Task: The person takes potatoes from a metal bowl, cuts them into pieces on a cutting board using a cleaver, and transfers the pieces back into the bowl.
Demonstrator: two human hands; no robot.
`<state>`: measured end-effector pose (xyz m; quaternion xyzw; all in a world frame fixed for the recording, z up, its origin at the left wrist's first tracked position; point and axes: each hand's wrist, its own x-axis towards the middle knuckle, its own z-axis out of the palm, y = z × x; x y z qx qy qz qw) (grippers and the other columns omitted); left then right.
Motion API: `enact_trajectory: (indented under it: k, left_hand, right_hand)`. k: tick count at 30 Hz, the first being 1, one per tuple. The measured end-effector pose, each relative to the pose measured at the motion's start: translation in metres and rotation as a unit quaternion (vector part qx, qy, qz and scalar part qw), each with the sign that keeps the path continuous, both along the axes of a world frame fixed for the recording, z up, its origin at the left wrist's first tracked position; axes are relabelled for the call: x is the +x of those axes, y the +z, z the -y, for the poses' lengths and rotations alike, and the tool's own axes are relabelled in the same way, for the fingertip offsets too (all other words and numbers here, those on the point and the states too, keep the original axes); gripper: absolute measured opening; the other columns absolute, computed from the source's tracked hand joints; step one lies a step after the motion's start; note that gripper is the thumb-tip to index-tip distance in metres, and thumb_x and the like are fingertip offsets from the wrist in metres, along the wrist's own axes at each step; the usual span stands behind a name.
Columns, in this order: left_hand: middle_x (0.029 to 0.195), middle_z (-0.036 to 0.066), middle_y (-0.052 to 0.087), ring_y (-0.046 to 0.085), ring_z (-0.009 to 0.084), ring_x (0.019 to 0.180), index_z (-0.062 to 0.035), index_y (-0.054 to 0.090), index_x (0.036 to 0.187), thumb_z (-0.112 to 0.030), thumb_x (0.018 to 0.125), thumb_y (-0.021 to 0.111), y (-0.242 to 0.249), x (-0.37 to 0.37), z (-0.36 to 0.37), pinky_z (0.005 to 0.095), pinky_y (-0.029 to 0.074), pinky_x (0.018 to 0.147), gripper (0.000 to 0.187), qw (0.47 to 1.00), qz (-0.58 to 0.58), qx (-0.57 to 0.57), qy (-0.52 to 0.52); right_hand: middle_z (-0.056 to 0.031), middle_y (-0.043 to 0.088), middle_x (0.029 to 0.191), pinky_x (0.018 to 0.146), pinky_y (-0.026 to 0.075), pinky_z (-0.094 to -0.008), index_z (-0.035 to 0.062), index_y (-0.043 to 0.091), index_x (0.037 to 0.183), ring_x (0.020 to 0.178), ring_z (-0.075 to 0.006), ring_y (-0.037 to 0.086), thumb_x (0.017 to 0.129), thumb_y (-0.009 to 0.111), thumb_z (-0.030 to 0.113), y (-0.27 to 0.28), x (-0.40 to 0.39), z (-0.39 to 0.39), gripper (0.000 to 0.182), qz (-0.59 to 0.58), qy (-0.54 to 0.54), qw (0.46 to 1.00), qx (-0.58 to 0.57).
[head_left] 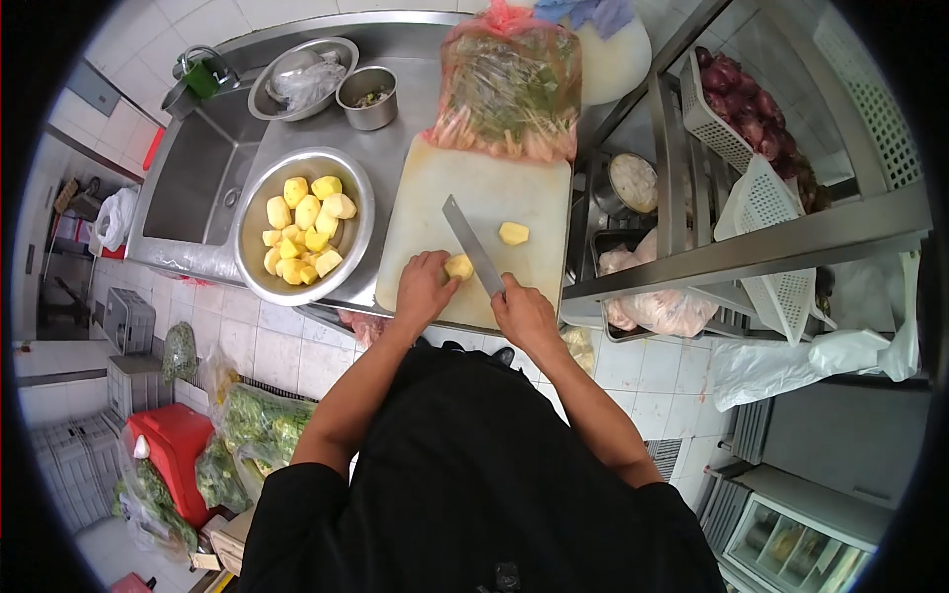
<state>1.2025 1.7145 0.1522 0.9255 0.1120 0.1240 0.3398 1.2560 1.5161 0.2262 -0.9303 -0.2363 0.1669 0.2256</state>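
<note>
Running along the far side: steel bench (pixel 289 138), sink (pixel 203 183) set in its left end. White cutting board (pixel 423 203) at the right end, near edge toward the person. Knotted pinkish plastic bag (pixel 509 94) of greens lies at the board's far edge. Left of the board: wide steel bowl (pixel 287 166) holding a heap of peeled yellow potatoes (pixel 306 211). Farther back, metal basin (pixel 263 99) with clear plastic in it. Knife (pixel 469 242) slants over the board, tip far left, handle near right. Right hand (pixel 524 314): fingers closed round the handle. Left hand (pixel 427 287): fingers bent, tips on the near left side of a potato chunk (pixel 458 267), pressing it to the board; can't tell how firm the hold is. Blade is right beside the chunk's right side; can't tell if it's in contact. Small steel pot (pixel 368 111) right of the basin, dark green bits inside. Second potato piece (pixel 513 233) loose on the board, right of the blade, apart from both hands.
</note>
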Motion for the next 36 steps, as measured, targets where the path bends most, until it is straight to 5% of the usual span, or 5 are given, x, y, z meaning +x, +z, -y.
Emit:
enact_trajectory:
  k: [9, 18, 27, 32, 36]
  left_hand:
    - [0.104, 0.015, 0.066, 0.061, 0.0371, 0.102, -0.0020, 0.067, 0.107, -0.016, 0.084, 0.075, -0.009, -0.006, -0.004, 0.0454, 0.050, 0.090, 0.028, 0.998, 0.052, -0.021, -0.007]
    - [0.108, 0.015, 0.066, 0.059, 0.0385, 0.105, -0.0029, 0.065, 0.109, -0.012, 0.082, 0.072, -0.004, 0.002, -0.015, 0.0462, 0.049, 0.092, 0.030, 0.998, 0.031, -0.029, 0.053]
    - [0.111, 0.015, 0.068, 0.060, 0.0381, 0.108, -0.0066, 0.067, 0.113, -0.010, 0.081, 0.071, 0.007, 0.105, 0.044, 0.0453, 0.049, 0.096, 0.033, 0.979, 0.124, 0.077, -0.140]
    - [0.107, 0.016, 0.072, 0.067, 0.0353, 0.099, -0.0065, 0.071, 0.118, -0.021, 0.082, 0.071, 0.007, 0.137, 0.022, 0.0440, 0.054, 0.090, 0.039, 0.966, -0.156, -0.115, -0.174]
    - [0.110, 0.017, 0.072, 0.069, 0.0334, 0.097, -0.0057, 0.073, 0.115, -0.027, 0.084, 0.071, 0.007, 0.120, -0.003, 0.0431, 0.054, 0.090, 0.038, 0.968, -0.148, 0.054, -0.193]
  right_hand:
    - [-0.0241, 0.070, 0.080, 0.070, 0.054, -0.0563, -0.0013, 0.059, 0.109, 0.077, -0.0450, 0.069, 0.097, 0.053, 0.018, 0.032, 0.007, -0.030, 0.023, 0.043, 0.010, 0.995, 0.088]
    - [-0.0284, 0.071, 0.089, 0.082, 0.053, -0.0553, -0.0012, 0.061, 0.119, 0.088, -0.0458, 0.070, 0.095, 0.054, 0.023, 0.003, 0.012, 0.005, 0.034, -0.075, 0.057, 0.993, -0.078]
    - [-0.0272, 0.070, 0.088, 0.080, 0.052, -0.0526, -0.0011, 0.061, 0.114, 0.088, -0.0474, 0.068, 0.094, 0.058, 0.025, -0.011, 0.026, 0.073, 0.033, -0.091, -0.230, 0.960, 0.134]
    - [-0.0285, 0.070, 0.088, 0.080, 0.052, -0.0548, 0.0002, 0.060, 0.115, 0.089, -0.0494, 0.067, 0.094, 0.059, 0.027, -0.012, 0.015, 0.087, 0.034, -0.062, -0.228, 0.966, 0.108]
    - [-0.0272, 0.070, 0.085, 0.078, 0.052, -0.0574, 0.0006, 0.059, 0.110, 0.085, -0.0489, 0.068, 0.095, 0.057, 0.027, 0.000, 0.010, 0.069, 0.031, -0.030, -0.175, 0.983, 0.051]
